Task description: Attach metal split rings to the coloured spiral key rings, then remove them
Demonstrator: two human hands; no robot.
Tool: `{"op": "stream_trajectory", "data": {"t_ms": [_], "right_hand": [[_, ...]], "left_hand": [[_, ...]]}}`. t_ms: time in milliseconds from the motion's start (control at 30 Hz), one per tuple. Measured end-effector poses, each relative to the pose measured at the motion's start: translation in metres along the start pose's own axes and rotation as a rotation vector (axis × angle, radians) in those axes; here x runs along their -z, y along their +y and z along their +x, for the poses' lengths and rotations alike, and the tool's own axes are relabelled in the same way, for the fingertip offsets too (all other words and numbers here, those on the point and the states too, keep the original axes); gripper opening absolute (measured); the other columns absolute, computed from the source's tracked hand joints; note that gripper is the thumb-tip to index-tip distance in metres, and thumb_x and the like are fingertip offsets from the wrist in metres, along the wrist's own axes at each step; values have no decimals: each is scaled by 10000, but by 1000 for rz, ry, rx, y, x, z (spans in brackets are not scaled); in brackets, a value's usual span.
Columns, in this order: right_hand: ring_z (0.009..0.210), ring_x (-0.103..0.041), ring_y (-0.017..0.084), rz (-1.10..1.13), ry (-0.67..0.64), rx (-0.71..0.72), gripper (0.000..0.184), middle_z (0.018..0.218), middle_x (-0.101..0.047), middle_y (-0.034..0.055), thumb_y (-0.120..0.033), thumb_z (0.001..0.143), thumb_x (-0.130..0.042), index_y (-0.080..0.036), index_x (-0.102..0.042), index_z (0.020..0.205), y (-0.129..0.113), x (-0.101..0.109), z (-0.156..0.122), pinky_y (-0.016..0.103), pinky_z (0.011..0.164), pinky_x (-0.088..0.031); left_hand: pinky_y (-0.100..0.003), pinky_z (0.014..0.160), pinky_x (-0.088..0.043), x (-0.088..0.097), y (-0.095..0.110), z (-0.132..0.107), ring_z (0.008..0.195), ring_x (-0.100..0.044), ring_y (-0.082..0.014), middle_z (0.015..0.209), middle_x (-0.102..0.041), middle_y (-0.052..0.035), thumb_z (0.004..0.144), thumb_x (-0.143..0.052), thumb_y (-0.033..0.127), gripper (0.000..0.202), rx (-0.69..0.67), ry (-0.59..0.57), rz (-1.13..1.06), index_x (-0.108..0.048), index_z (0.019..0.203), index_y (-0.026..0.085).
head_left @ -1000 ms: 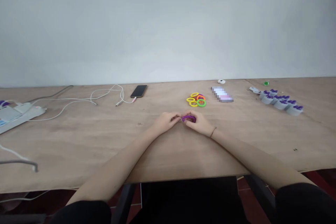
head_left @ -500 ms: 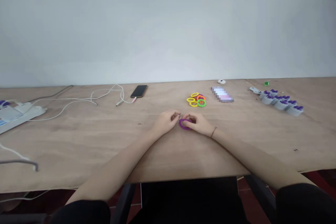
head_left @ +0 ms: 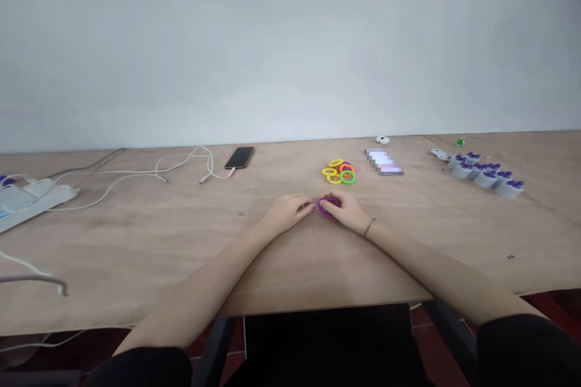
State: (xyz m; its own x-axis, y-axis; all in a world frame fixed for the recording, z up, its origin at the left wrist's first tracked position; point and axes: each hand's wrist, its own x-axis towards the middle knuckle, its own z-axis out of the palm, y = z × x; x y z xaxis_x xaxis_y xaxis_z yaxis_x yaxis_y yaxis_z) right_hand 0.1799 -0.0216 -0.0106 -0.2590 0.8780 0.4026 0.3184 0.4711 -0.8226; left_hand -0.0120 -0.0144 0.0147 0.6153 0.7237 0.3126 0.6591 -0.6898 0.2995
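Near the middle of the table, my right hand (head_left: 348, 210) is closed around a purple spiral coil wristband (head_left: 323, 210), its thumb and fingers pinching the ring. My left hand (head_left: 289, 210) is just to the left, fingertips pressed together at the wristband's left side. Something tiny, perhaps metal, shows at those fingertips, too small to make out. Beyond the hands lies a loose group of coil wristbands (head_left: 334, 180) in yellow, orange, green and purple.
A dark phone (head_left: 239, 158) on a white cable and a phone with a blurred screen (head_left: 384, 162) lie toward the wall. White containers with purple tops (head_left: 485, 179) stand at right, near a white earbud case (head_left: 382, 140). A power strip (head_left: 45, 196) sits at far left.
The purple wristband has shifted slightly right and up, tilting in my right hand. The fingers of my left hand have straightened and drawn closer together. The other wristbands stay where they were.
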Motion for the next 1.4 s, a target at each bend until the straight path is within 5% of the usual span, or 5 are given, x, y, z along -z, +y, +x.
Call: {"op": "stream_trajectory", "data": {"t_ms": [367, 733, 1200, 1400], "right_hand": [[706, -601, 141, 171, -132, -68, 203, 798, -665, 43, -305, 776, -545, -145, -622, 873, -2, -1, -1, 267, 647, -492], [766, -621, 167, 60, -65, -19, 162, 844, -681, 36, -265, 754, -563, -175, -658, 850, 0, 0, -3, 291, 707, -501], [737, -593, 143, 202, -199, -71, 166, 829, -655, 37, -251, 733, -578, -156, -624, 861, -6, -1, -4, 271, 685, -474], [628, -542, 116, 291, -127, -178, 184, 688, -607, 6, -271, 708, -582, -137, -625, 827, -8, 0, 0, 256, 627, -444]], "left_hand": [[-248, 586, -346, -2, 5, -1, 649, -530, -154, 692, -581, -29, 848, -414, 270, 259, 36, 33, 172, -599, 687, 187], [-256, 563, -351, -4, 6, 0, 671, -567, -170, 755, -615, -46, 835, -449, 295, 235, 72, 3, 297, -619, 710, 191], [-247, 539, -309, -7, 5, -1, 598, -519, -147, 674, -619, -28, 859, -407, 264, 282, 167, 68, 50, -605, 681, 172], [-230, 551, -344, -8, 6, 1, 593, -510, -127, 677, -615, -2, 864, -405, 281, 258, 163, 20, -84, -628, 803, 166]]}}
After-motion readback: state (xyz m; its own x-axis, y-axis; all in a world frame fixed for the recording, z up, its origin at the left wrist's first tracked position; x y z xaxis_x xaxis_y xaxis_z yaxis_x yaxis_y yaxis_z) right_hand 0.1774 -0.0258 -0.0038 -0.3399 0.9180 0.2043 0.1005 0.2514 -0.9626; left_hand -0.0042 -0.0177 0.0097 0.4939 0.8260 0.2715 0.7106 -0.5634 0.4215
